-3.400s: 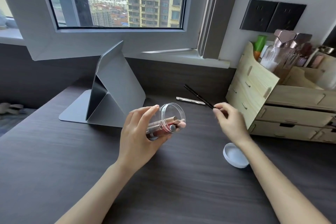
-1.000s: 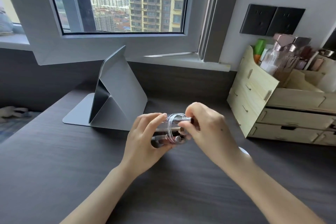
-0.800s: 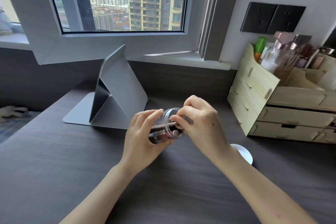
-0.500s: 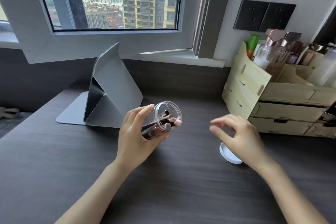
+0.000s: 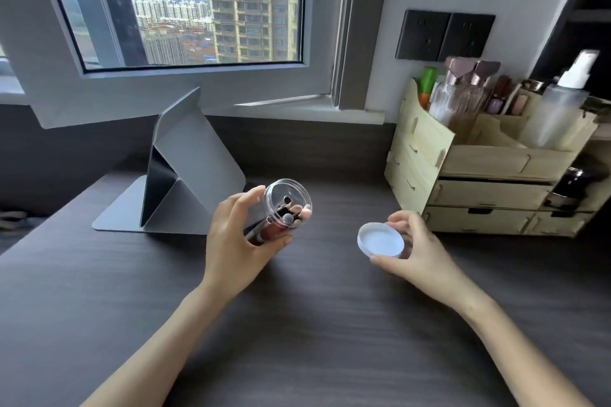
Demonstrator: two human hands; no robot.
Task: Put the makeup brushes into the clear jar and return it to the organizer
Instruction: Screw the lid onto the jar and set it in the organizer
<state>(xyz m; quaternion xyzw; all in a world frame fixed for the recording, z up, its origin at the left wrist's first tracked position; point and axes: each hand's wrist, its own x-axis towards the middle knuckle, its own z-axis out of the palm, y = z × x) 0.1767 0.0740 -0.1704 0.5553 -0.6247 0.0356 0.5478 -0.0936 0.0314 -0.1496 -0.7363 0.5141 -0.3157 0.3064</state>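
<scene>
clear plastic, the jar (image 5: 281, 208) is held tilted above the dark wood-grain table (image 5: 297, 324), its open mouth turned up and toward the camera. several makeup brushes (image 5: 284, 213) lie inside it, their ends showing at the mouth. the left hand (image 5: 238, 241) is wrapped around the jar's body, fingers and thumb closed on it. just right of the jar, clear of it, the right hand (image 5: 413, 248) pinches a round white lid (image 5: 381, 239) by its rim, hollow side up, slightly above the table.

further right of the jar, against the wall, stands a pale wooden organizer (image 5: 479, 172) with drawers below and open compartments on top holding bottles. left of the jar and behind it sits a folded grey stand (image 5: 191, 168), with a window (image 5: 198, 10) above.

as for progress, no loose brushes show on the table, so the filling looks finished. what seems left is closing the jar with the lid and setting it back in the organizer.

hard to make out: the left hand covers most of the jar's body, so the number of brushes cannot be counted. which compartment would take the jar cannot be told. the organizer's right end is cut off at the frame edge.
</scene>
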